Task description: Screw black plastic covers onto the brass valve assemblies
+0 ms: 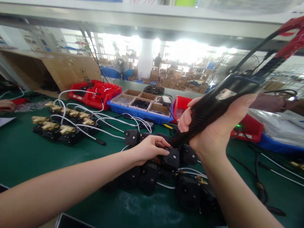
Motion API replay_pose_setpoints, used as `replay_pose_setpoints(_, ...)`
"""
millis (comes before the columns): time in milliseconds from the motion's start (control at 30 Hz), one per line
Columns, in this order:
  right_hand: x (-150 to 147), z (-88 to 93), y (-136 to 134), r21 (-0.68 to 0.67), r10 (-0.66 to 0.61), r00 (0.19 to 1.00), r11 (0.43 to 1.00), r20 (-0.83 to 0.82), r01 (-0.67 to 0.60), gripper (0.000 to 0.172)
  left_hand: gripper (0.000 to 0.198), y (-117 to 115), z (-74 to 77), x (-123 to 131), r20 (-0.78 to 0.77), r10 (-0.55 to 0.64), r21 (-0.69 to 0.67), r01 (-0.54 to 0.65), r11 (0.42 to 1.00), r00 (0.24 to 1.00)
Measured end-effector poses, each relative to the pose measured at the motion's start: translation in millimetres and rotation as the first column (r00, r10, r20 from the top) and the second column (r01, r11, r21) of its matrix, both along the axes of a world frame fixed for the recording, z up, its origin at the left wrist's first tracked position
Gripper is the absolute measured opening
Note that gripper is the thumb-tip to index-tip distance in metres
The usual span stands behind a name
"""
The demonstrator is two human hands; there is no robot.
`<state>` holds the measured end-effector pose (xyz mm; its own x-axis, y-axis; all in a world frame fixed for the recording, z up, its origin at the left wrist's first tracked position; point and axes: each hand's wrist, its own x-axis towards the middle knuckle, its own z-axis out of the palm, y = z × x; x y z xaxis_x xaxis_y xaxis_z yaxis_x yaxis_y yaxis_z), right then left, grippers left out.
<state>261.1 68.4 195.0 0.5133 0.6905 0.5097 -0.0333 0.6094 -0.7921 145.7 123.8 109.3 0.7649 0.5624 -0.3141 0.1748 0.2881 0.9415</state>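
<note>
My right hand is wrapped round a black electric screwdriver, tilted with its lower end down at the black units. My left hand is closed, thumb and fingertips pinching at a black plastic housing right under the screwdriver's tip. The tip itself and whatever the left fingertips may hold there are hidden. More black housings with silver screws stand close around, among them one nearer to me and another at the front right. White cables run out from between them.
Black units with brass valve bodies and white cables stand at left. Behind are a red bin, a blue tray of small parts and a cardboard box. Another person's hand shows at far left, an arm at right.
</note>
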Motion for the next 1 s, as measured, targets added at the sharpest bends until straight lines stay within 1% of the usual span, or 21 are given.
replay_pose_setpoints(167,1.5,-0.4,1.2,0.022,-0.005,1.000,1.000,0.001,0.005,0.075,0.028,0.5,0.6,0.4,-0.005,-0.002,-0.003,0.001,1.000,1.000)
replay_pose_setpoints(367,1.9,-1.1,2.7,0.016,0.002,1.000,1.000,-0.008,-0.002,0.076,0.029,-1.3,0.5,-0.5,0.011,-0.013,0.009,0.013,1.000,1.000)
replay_pose_setpoints(500,0.8,-1.5,3.4,0.012,0.045,0.999,0.999,0.010,-0.045,0.076,0.036,-2.7,0.5,-0.9,0.041,-0.009,0.030,0.008,1.000,0.999)
replay_pose_setpoints(733,-1.2,-3.6,6.4,-0.008,0.071,0.997,0.997,0.015,-0.070,0.077,0.034,-2.9,-0.5,0.2,0.035,0.006,0.022,-0.006,1.000,0.999)
replay_pose_setpoints(800,-3.4,-4.1,6.0,-0.020,0.055,0.998,0.998,0.027,-0.054,0.078,0.033,-2.6,-0.4,0.8,0.030,0.006,0.014,-0.007,1.000,1.000)
replay_pose_setpoints(933,-8.4,-4.9,3.3,-0.017,-0.046,0.997,0.999,0.065,0.047,0.080,0.031,-0.5,-1.8,2.1,0.020,0.010,0.012,-0.011,1.000,1.000)
replay_pose_setpoints(1000,-9.9,-6.0,2.8,-0.024,-0.065,0.994,0.997,0.083,0.067,0.080,0.031,0.6,-3.5,2.4,0.013,0.010,0.021,-0.010,1.000,1.000)
